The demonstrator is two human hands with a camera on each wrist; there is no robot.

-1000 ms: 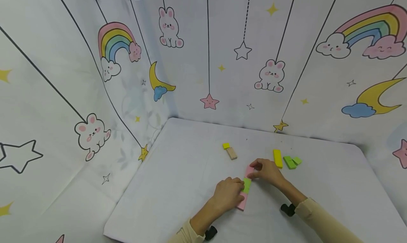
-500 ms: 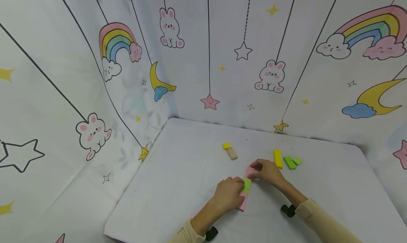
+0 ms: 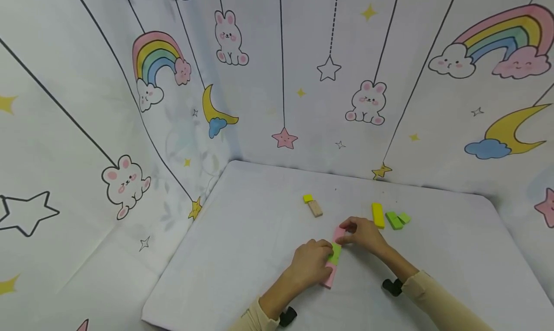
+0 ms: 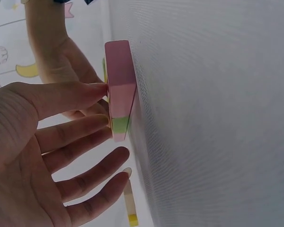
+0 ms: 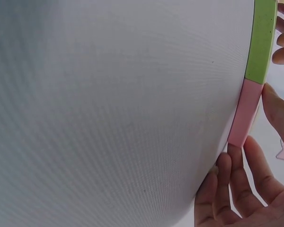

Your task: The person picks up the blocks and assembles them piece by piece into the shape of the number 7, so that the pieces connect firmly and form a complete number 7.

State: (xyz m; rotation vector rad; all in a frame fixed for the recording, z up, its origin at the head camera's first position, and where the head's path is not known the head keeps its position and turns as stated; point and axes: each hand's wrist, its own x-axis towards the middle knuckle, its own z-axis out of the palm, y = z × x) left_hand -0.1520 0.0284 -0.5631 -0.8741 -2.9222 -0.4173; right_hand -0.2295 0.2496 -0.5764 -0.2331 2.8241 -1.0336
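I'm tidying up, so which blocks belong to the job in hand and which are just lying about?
Seemingly in the job:
far pink block, pinched by the right hand
middle green block
near pink block, touched by the left hand

Seemingly just lying about:
small yellow block
wooden block
long yellow block
larger green block
smaller green block

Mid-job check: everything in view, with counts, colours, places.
Pink blocks: 2, pink, row's ends
Middle block: 1, green, between those
Loose green blocks: 2, green, back right
Long yellow block: 1, yellow, left of those
Wooden block: 1, tan, beyond row
Small yellow block: 1, yellow, behind it
Table: 1, white, underneath
Backdrop: 1, patterned white, around table
Wrist cameras: 2, black, wrists
Sleeves: 2, beige, forearms
Left hand: 1, touching near pink block
Right hand: 1, holding far pink block
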